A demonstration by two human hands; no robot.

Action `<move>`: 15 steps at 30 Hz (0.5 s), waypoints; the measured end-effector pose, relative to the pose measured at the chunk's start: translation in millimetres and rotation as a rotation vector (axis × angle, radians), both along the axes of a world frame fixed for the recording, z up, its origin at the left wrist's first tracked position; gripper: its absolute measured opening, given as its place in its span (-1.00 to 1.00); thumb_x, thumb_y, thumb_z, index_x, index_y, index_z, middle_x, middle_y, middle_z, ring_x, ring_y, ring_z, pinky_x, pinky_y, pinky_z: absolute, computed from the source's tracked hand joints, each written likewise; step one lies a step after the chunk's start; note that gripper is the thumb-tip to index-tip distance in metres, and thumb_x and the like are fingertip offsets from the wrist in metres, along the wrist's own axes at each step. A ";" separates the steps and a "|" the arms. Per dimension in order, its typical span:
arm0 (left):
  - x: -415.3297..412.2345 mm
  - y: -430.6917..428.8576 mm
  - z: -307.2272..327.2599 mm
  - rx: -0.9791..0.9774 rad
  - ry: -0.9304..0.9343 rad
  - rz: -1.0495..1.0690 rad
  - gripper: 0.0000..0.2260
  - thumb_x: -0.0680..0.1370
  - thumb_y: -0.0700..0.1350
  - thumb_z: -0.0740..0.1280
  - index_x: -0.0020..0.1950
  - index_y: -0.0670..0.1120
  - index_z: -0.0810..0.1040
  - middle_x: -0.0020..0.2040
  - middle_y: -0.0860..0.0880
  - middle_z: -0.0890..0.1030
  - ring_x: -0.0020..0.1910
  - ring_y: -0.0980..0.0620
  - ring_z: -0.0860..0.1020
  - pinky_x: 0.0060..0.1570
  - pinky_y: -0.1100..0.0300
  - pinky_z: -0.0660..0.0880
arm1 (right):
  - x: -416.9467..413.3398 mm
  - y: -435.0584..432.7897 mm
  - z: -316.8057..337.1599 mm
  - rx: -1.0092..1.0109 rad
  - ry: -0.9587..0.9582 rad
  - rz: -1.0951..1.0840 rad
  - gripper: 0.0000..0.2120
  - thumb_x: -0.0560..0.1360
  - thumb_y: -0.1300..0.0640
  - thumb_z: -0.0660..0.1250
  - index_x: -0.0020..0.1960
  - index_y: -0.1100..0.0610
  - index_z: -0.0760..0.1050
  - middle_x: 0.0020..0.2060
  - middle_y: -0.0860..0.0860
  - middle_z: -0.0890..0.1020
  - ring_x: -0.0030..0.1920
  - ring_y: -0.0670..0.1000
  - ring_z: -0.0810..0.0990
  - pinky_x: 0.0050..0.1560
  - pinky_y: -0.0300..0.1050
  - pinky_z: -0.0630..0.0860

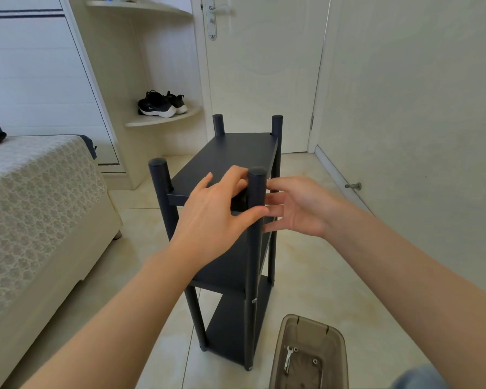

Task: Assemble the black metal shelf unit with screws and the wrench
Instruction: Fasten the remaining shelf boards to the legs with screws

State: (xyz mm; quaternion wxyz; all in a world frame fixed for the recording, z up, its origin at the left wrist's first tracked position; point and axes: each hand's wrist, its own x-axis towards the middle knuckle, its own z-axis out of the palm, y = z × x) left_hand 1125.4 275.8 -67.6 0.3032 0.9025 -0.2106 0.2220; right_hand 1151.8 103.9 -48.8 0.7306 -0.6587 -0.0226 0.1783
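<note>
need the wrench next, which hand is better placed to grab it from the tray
Right. The wrench lies in the tray under the right arm; the right hand is open, while the left hand steadies the post.

Wrench [288, 358] in tray [337, 339], right of shelf unit [233, 155]

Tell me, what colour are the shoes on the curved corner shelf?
The pair of sneakers is black with white soles, seen in the head view, resting on the cream curved shelf.

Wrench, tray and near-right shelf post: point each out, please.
wrench [288, 358], head view, middle of its shaft
tray [340, 343], head view, right rim
near-right shelf post [256, 175], head view, top cap
</note>
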 end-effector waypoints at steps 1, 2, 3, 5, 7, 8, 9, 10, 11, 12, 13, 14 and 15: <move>-0.6 -0.3 -0.6 -0.014 0.003 -0.005 -0.57 0.52 0.13 0.42 0.32 0.05 0.42 0.19 0.14 0.64 0.26 0.15 0.51 0.37 0.23 0.15 | 0.3 0.3 -0.4 -0.013 -0.011 -0.007 -0.72 0.63 0.13 0.23 0.26 0.24 0.53 -0.04 0.18 0.71 -0.07 0.13 0.72 0.12 0.31 0.56; -1.2 -0.3 -1.2 -0.021 0.005 -0.009 -0.56 0.51 0.13 0.42 0.32 0.05 0.42 0.19 0.14 0.64 0.26 0.11 0.53 0.31 0.21 0.22 | 0.3 0.5 -0.9 -0.022 -0.020 -0.012 -0.72 0.62 0.13 0.24 0.26 0.23 0.52 -0.03 0.18 0.71 -0.04 0.14 0.72 0.12 0.30 0.56; -1.0 -0.1 -1.9 -0.022 0.005 -0.008 -0.56 0.51 0.15 0.42 0.33 0.05 0.42 0.19 0.13 0.64 0.27 0.07 0.54 0.27 0.19 0.27 | 0.1 1.0 -1.3 -0.025 -0.024 -0.011 -0.72 0.62 0.12 0.24 0.27 0.23 0.52 -0.02 0.18 0.71 -0.03 0.15 0.71 0.12 0.29 0.57; -0.4 0.1 -2.4 -0.020 0.009 -0.003 -0.54 0.50 0.17 0.41 0.33 0.06 0.41 0.21 0.12 0.64 0.30 0.02 0.55 0.26 0.14 0.32 | 0.0 0.7 -2.6 -0.018 -0.022 -0.016 -0.70 0.63 0.10 0.24 0.30 0.21 0.49 0.00 0.18 0.71 0.00 0.15 0.71 0.10 0.25 0.59; -0.2 -0.2 -2.2 -0.020 0.013 0.000 -0.54 0.51 0.16 0.41 0.34 0.07 0.41 0.23 0.12 0.64 0.32 0.02 0.55 0.30 0.09 0.35 | -0.4 -2.3 -5.2 -0.020 -0.024 -0.028 -0.66 0.63 0.07 0.25 0.35 0.19 0.44 0.00 0.18 0.71 0.00 0.14 0.71 0.11 0.22 0.60; -0.2 -0.2 -2.2 -0.021 0.013 0.002 -0.54 0.51 0.16 0.41 0.35 0.07 0.40 0.24 0.11 0.64 0.32 0.02 0.54 0.30 0.08 0.34 | -0.4 -4.5 -6.9 -0.024 -0.026 -0.035 -0.63 0.63 0.06 0.26 0.38 0.19 0.40 0.01 0.18 0.71 0.02 0.14 0.71 0.14 0.23 0.58; 0.2 -0.2 -2.5 -0.021 0.014 0.003 -0.55 0.51 0.15 0.41 0.35 0.07 0.40 0.24 0.11 0.63 0.33 0.02 0.53 0.29 0.09 0.34 | -0.4 -7.7 -9.1 -0.029 -0.021 -0.050 -0.59 0.63 0.05 0.27 0.42 0.18 0.36 0.01 0.17 0.71 0.03 0.14 0.70 0.18 0.24 0.56; 0.2 -0.2 -3.0 -0.019 0.015 0.007 -0.55 0.51 0.16 0.40 0.35 0.07 0.40 0.25 0.10 0.63 0.33 0.03 0.53 0.28 0.10 0.34 | -1.2 -11.8 -11.9 -0.039 -0.011 -0.068 -0.55 0.62 0.05 0.28 0.45 0.19 0.32 0.01 0.16 0.71 0.03 0.14 0.70 0.19 0.25 0.55; 0.0 -0.1 -3.3 -0.019 0.018 0.010 -0.55 0.51 0.17 0.40 0.35 0.08 0.40 0.26 0.10 0.62 0.34 0.03 0.52 0.29 0.08 0.35 | -2.4 -16.2 -15.6 -0.053 0.003 -0.085 -0.52 0.62 0.05 0.28 0.47 0.19 0.28 0.00 0.15 0.71 0.03 0.13 0.70 0.20 0.24 0.55; -0.1 -0.1 -3.3 -0.019 0.022 0.012 -0.54 0.51 0.18 0.39 0.35 0.09 0.40 0.27 0.10 0.62 0.35 0.04 0.52 0.31 0.06 0.36 | -4.2 -21.0 -20.2 -0.073 0.016 -0.096 -0.51 0.61 0.05 0.29 0.47 0.19 0.26 -0.01 0.13 0.72 0.02 0.13 0.71 0.20 0.22 0.55; -0.3 0.0 -3.1 -0.019 0.025 0.012 -0.54 0.51 0.18 0.39 0.35 0.09 0.39 0.28 0.10 0.61 0.35 0.04 0.52 0.32 0.04 0.36 | -6.4 -25.8 -25.8 -0.099 0.027 -0.099 -0.51 0.61 0.05 0.29 0.46 0.18 0.27 -0.02 0.12 0.72 0.02 0.12 0.71 0.20 0.20 0.55; -0.5 -0.2 -2.9 -0.020 0.026 0.014 -0.53 0.51 0.17 0.39 0.35 0.08 0.39 0.28 0.09 0.61 0.35 0.03 0.52 0.32 0.03 0.36 | -8.7 -30.3 -32.0 -0.137 0.034 -0.097 -0.53 0.61 0.04 0.30 0.44 0.18 0.30 -0.02 0.11 0.72 0.01 0.11 0.71 0.20 0.19 0.56; -0.5 -0.5 -2.7 -0.023 0.026 0.017 -0.53 0.51 0.17 0.40 0.35 0.08 0.39 0.28 0.09 0.61 0.35 0.03 0.52 0.32 0.03 0.36 | -10.6 -34.7 -38.8 -0.188 0.044 -0.090 -0.57 0.61 0.03 0.30 0.41 0.17 0.33 -0.03 0.09 0.72 0.00 0.10 0.71 0.19 0.17 0.56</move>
